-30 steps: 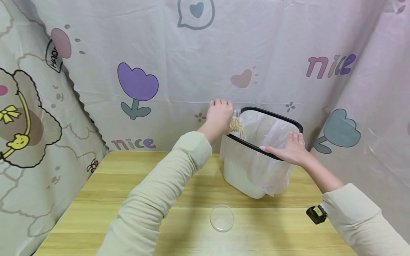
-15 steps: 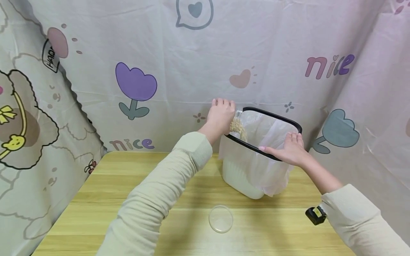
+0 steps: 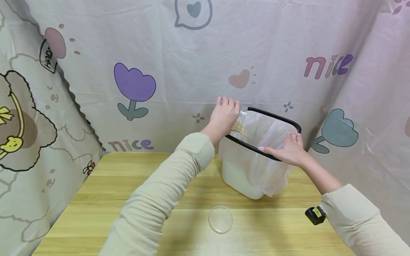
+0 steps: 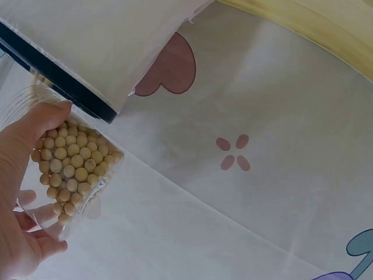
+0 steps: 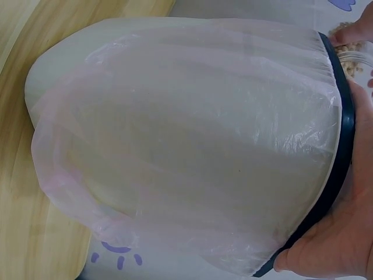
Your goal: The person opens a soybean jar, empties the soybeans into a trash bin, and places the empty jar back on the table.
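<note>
My left hand grips a clear jar tipped over the left edge of a white trash can. Yellowish soybeans fill part of the jar, and some show at its mouth inside the can in the head view. The can has a black rim and a thin pinkish bag folded over it. At the near right corner, my right hand rests on the rim, thumb along the front and fingers on the right side. The can's bottom inside is hidden.
A clear round lid lies on the wooden table in front of the can. Patterned curtains hang behind and on both sides. A small black device is attached at the right sleeve.
My left hand has moved slightly right and up, tilting the jar further over the can as its beans shift toward the mouth. The right hand stays on the rim.
</note>
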Action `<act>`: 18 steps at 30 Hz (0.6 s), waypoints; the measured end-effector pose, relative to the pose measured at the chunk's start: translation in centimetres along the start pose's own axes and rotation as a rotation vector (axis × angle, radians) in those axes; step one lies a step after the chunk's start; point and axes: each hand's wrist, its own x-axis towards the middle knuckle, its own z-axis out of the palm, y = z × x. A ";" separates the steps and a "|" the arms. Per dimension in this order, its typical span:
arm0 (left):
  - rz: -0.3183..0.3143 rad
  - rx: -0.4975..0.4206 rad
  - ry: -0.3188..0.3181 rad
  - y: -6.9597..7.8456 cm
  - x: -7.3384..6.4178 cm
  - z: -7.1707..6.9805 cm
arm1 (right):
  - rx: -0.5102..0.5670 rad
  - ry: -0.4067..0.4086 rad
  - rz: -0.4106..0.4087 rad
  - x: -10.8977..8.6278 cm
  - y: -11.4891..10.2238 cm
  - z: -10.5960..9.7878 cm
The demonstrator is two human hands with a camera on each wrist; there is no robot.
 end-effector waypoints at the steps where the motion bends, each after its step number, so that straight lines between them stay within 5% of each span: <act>1: 0.004 0.006 0.025 0.1 0.0 0.1 | 0.000 0.002 0.001 0.0 0.0 0.0; 10: 0.028 0.068 0.264 0.3 0.1 1.3 | -0.002 0.012 -0.007 0.1 0.0 0.0; 18: 0.035 0.107 0.396 0.6 0.1 2.2 | -0.002 0.026 -0.017 0.1 0.0 0.1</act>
